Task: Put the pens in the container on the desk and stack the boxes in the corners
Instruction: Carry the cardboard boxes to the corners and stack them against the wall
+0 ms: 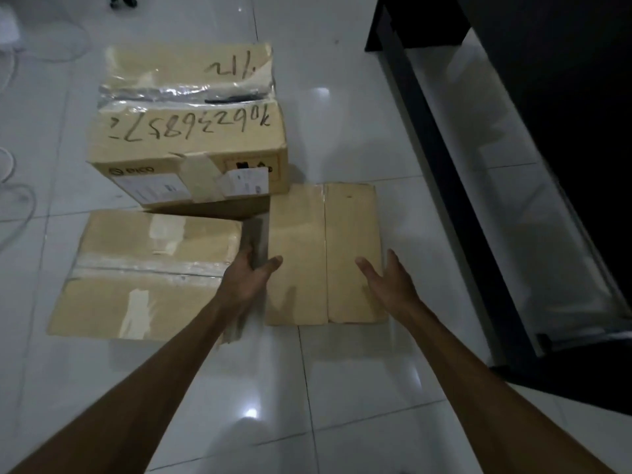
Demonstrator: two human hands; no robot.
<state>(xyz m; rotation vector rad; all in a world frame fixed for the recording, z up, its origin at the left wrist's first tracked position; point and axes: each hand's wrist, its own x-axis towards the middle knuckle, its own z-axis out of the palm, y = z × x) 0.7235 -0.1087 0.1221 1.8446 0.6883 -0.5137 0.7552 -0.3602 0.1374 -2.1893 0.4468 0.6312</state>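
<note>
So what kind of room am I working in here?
Likely an office or home workroom, seen at floor level: glossy white floor tiles, three taped cardboard shipping boxes, white cables at left and dark furniture at right.

The fingers of the left hand [251, 271] go down into the gap at the side of the plain box [325, 254], so their tips are hidden. The printed labels [154, 189] on the tall box [184, 138] are too small to read. At one o'clock the dark desk [513, 131] is cut by the top and right edges. At eleven o'clock white cables [13, 63] run out of view.
</note>
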